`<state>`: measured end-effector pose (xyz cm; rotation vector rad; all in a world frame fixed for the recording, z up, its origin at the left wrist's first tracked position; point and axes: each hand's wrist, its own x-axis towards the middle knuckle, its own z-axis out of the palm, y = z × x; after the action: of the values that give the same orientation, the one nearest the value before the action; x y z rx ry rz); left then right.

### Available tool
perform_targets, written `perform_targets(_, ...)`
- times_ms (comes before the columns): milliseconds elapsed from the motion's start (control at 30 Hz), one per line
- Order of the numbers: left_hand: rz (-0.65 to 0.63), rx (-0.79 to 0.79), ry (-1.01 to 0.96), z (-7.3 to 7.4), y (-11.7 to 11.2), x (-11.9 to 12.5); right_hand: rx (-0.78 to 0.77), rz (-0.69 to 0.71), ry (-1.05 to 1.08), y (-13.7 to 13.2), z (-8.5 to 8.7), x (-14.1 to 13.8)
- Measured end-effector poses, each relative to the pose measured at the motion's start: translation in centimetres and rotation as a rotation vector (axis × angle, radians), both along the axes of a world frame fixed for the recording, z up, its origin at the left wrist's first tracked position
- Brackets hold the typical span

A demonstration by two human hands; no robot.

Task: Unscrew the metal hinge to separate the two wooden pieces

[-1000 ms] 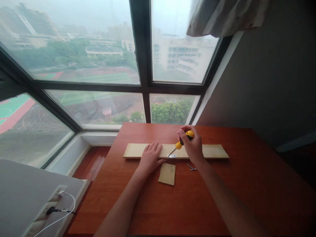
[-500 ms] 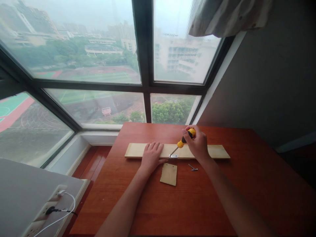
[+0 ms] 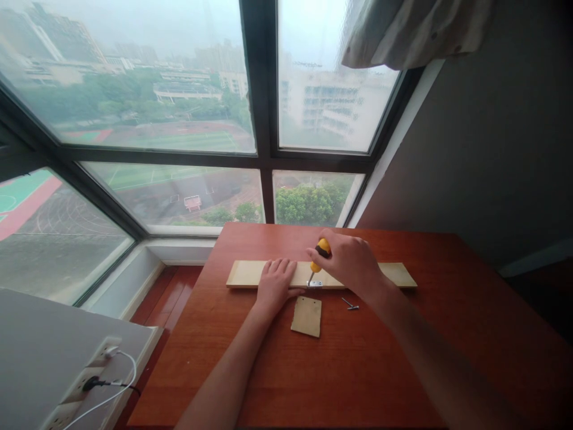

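A long pale wooden board point(image 3: 245, 275) lies crosswise on the table. My left hand point(image 3: 274, 283) rests flat on it, fingers stretched over the top and thumb along the near edge. In my right hand point(image 3: 356, 263) is a yellow-and-black screwdriver point(image 3: 323, 245), held nearly upright with a slight tilt. Its tip meets the left end of a small silver metal plate point(image 3: 317, 284) at the board's near edge; whether a screw sits under the tip is too small to tell. Closer to me lie a small tan square piece point(image 3: 307, 318) with two holes and a few loose screws point(image 3: 351, 307).
The reddish-brown wooden table point(image 3: 358, 370) stands against dark-framed windows point(image 3: 264, 160). At lower left, a white wall holds sockets point(image 3: 83, 382) with a white cable point(image 3: 133, 364) and a black plug. A curtain point(image 3: 416, 36) hangs at upper right.
My right hand has moved left and turned, bringing the screwdriver from a rightward lean to a steeper angle over the metal plate. My left hand and the board stay in place.
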<state>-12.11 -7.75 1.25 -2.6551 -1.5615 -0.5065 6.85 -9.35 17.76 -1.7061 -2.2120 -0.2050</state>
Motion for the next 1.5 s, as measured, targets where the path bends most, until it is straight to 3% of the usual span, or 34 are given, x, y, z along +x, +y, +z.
perform_targets(233, 0.002, 0.018, 0.011, -0.2, 0.1, 0.1, -0.139, 0.279, 0.1, 0.6, 1.4, 0.4)
perform_targets(400, 0.003, 0.017, 0.014, -0.1, 0.1, 0.0, -0.117, 0.132, 0.078, 0.8, 1.2, 0.2)
perform_targets(633, 0.003, 0.008, 0.005, 0.0, 0.1, 0.1, -0.146, 0.298, 0.217, 1.1, 0.6, 0.6)
perform_targets(833, 0.005, 0.001, -0.002, 0.2, 0.1, 0.1, -0.101, 0.15, 0.12, 1.4, 0.9, 0.4)
perform_targets(1033, -0.001, -0.001, 0.005, 0.4, 0.2, 0.1, -0.144, 0.279, 0.243, 1.8, 0.5, 0.6)
perform_targets(1233, 0.003, 0.011, 0.008, 0.2, 0.2, 0.1, -0.104, 0.14, 0.126, 1.5, 0.8, 0.3)
perform_targets(1433, -0.001, 0.016, 0.014, 0.2, 0.1, 0.1, -0.15, 0.276, 0.219, 1.5, 0.7, 0.5)
perform_targets(1500, 0.003, 0.015, 0.016, 0.2, 0.1, 0.1, -0.138, 0.258, 0.206, 1.4, 0.7, 0.5)
